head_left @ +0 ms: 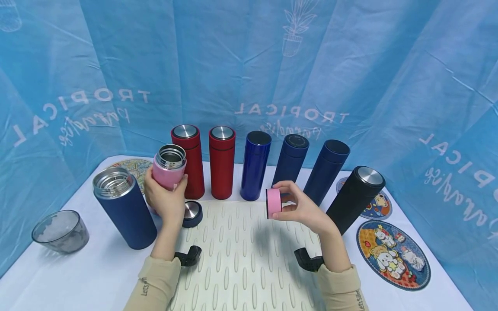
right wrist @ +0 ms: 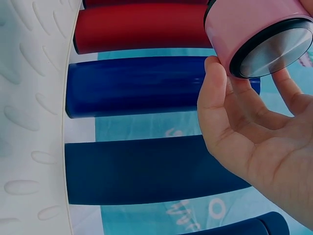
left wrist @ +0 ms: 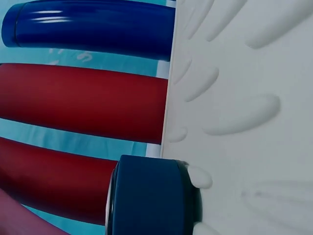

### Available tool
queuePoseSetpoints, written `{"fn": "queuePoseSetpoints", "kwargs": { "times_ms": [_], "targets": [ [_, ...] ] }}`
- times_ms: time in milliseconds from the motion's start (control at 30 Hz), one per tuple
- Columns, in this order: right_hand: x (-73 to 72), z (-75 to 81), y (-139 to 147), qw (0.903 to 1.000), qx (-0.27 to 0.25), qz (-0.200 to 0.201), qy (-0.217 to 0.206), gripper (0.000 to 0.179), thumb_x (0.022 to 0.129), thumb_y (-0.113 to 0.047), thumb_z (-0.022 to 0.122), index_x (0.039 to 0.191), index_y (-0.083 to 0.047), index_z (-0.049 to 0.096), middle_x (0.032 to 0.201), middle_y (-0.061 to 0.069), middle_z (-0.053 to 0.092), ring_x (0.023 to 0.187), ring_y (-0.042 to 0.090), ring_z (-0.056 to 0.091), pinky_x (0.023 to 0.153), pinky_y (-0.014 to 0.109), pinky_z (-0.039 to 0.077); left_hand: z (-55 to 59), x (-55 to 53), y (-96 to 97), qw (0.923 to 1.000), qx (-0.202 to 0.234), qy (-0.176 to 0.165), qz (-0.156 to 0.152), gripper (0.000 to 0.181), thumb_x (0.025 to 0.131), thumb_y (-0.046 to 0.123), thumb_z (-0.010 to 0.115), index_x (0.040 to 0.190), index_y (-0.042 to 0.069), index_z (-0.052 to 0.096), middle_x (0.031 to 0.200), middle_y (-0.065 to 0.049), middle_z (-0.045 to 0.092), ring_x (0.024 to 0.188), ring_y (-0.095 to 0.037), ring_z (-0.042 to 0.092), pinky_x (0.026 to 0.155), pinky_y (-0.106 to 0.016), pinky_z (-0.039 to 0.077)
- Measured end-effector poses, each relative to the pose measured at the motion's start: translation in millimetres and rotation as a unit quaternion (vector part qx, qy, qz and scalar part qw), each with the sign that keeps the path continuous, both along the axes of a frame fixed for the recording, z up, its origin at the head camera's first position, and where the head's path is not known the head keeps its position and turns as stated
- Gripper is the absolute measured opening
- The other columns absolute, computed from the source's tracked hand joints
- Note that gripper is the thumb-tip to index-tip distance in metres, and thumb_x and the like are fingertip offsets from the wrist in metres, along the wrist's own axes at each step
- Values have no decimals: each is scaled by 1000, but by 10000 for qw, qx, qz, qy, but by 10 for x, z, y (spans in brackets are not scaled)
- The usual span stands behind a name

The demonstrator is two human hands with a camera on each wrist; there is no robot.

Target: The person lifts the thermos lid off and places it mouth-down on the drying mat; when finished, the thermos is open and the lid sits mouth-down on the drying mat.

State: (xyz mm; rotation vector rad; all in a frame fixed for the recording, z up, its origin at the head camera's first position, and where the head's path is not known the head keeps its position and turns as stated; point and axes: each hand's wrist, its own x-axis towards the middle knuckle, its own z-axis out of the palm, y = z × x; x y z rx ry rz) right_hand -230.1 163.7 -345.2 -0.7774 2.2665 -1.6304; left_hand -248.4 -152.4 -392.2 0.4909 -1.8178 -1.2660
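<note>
My left hand grips a pink thermos bottle whose steel mouth is uncovered and faces up. A bit of its pink side shows at the lower left of the left wrist view. Between thumb and fingers, my right hand holds a pink lid above the mat, turned on its side. The lid's brushed steel top and black rim show in the right wrist view. Just right of my left wrist, a navy lid with a steel top lies at the mat's edge. An uncapped navy thermos stands to my left hand's left.
Two red thermoses, a glossy blue one, two navy ones and a black one stand along the back and right. A glass bowl sits left. Round patterned coasters lie right of the ribbed white mat.
</note>
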Motion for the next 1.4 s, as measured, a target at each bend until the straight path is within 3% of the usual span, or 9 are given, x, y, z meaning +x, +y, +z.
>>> {"fn": "queuePoseSetpoints", "kwargs": {
  "times_ms": [367, 633, 867, 1400],
  "targets": [
    [7, -12, -9, 10000, 15, 9, -78, 65, 76, -14, 74, 128, -9, 36, 125, 15, 42, 104, 29, 49, 81, 32, 50, 1, -93, -91, 9971, 749, 18, 105, 82, 78, 26, 73, 141, 10, 24, 142, -10, 33, 131, -21, 31, 109, -40, 23],
    [-6, -12, -29, 9999, 8, 55, -124, 65, 76, -14, 74, 129, -10, 36, 125, 15, 42, 103, 29, 49, 78, 32, 50, -1, -129, -132, 9927, 1189, -179, 81, 87, 80, 31, 70, 145, 14, 16, 147, -7, 28, 134, -19, 27, 111, -37, 22],
    [-2, -15, -38, 9998, 67, 47, -191, 66, 76, -14, 74, 130, -13, 36, 126, 13, 42, 103, 29, 51, 79, 34, 51, 4, -144, -169, 9877, 1492, -431, 208, 93, 81, 36, 68, 148, 12, 8, 151, -5, 20, 137, -13, 21, 112, -25, 14],
    [28, -10, -100, 9992, 192, 40, -339, 68, 76, -18, 75, 131, -17, 36, 130, 11, 41, 102, 29, 52, 79, 38, 50, 2, -167, -175, 9829, 1773, -441, 247, 89, 81, 35, 68, 145, 7, 13, 146, -10, 28, 134, -18, 27, 112, -27, 18]
  ]
}}
